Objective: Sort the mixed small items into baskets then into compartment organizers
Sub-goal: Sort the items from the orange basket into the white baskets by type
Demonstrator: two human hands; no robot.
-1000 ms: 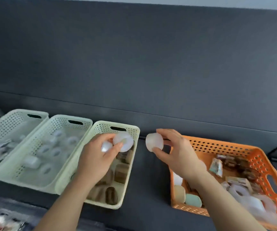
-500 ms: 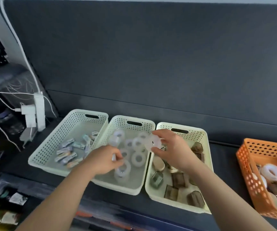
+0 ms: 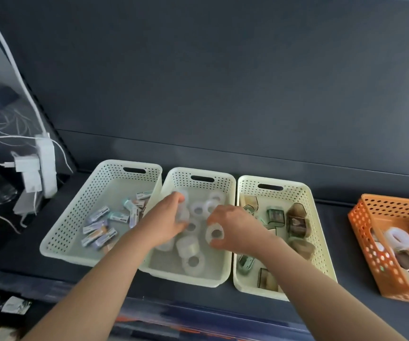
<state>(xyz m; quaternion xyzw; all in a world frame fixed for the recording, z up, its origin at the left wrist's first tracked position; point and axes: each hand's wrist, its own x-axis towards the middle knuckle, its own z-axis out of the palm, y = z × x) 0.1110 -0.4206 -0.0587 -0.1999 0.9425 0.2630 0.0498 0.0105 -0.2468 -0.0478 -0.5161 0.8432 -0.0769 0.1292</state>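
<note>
Power strip (image 3: 46, 166) hangs far L. I've got the left hand (image 3: 167, 219) curled round a clear tape roll (image 3: 183, 214) low in the middle basket (image 3: 173, 175). The right hand (image 3: 234, 227) is pinching a second roll (image 3: 214, 234) beside it, prob to drop both w/ the other rolls. Orange basket (image 3: 370, 254) w/ the mixed stuff sits far R on the dark desk (image 3: 333, 217), w/ a dark panel wall (image 3: 223, 82) behind.

I am watching two bare arms coming in from the lower edge of my feed. The left forearm (image 3: 114, 267) and the right forearm (image 3: 309, 274) are showing uncovered all the way to the wrists. The left grip (image 3: 166, 221) and the right grip (image 3: 233, 227) are showing bare as well. Blur is softening the fingers, so I am not making out finer detail, and the upper arms are falling outside my view.
</note>
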